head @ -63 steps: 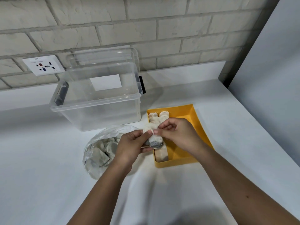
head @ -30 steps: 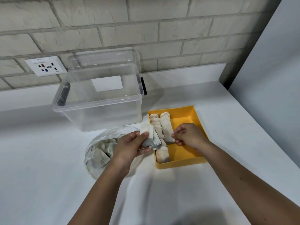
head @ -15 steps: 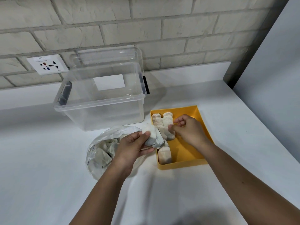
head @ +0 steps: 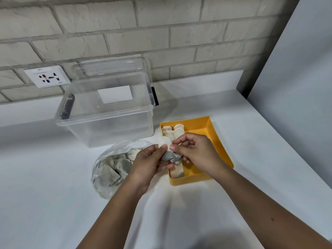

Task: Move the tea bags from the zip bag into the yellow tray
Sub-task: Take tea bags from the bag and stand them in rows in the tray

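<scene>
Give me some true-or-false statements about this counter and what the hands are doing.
1. The yellow tray lies to the right of the zip bag. True.
2. The zip bag is empty. False: loose tea bags show inside it.
3. The left hand and the right hand both grip the held tea bags. True.
4. The yellow tray holds nothing. False: placed tea bags lie along its left side.
5. The clear box stands behind the zip bag, nearer the wall. True.
</scene>
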